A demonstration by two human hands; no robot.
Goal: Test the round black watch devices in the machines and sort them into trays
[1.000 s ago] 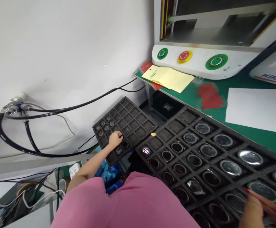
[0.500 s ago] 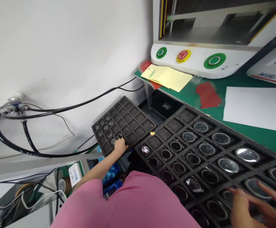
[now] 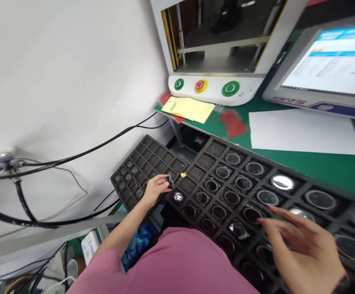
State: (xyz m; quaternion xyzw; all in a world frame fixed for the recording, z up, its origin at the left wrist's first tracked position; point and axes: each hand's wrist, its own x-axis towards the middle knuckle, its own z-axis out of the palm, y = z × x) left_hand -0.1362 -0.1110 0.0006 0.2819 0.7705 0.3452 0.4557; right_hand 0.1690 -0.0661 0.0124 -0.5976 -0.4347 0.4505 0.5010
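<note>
My left hand [image 3: 156, 188] pinches a small dark round part [image 3: 169, 182] above the inner edge of the smaller black foam tray [image 3: 160, 165]. Several clear round pieces sit in that tray's left compartments. My right hand [image 3: 300, 241] hovers over the larger black foam tray [image 3: 209, 163], thumb and forefinger apart, with nothing between them. Round dark-centred discs fill many of the larger tray's compartments, and a few at its upper left hold none. One disc [image 3: 178, 197] near its left corner shows a bright reflection. A yellow scrap [image 3: 183, 174] lies on the tray edge.
On the green bench [image 3: 302, 167] are a white sheet [image 3: 300, 130], yellow paper [image 3: 192, 109] and red stickers [image 3: 233, 123]. Behind stand a machine with buttons [image 3: 211, 87] and a monitor [image 3: 333, 65]. Black hoses [image 3: 94, 151] run along the wall at left.
My left hand has risen from the smaller tray with a small dark part in its fingers. My right hand has come further into view over the larger tray. The view has turned right.
</note>
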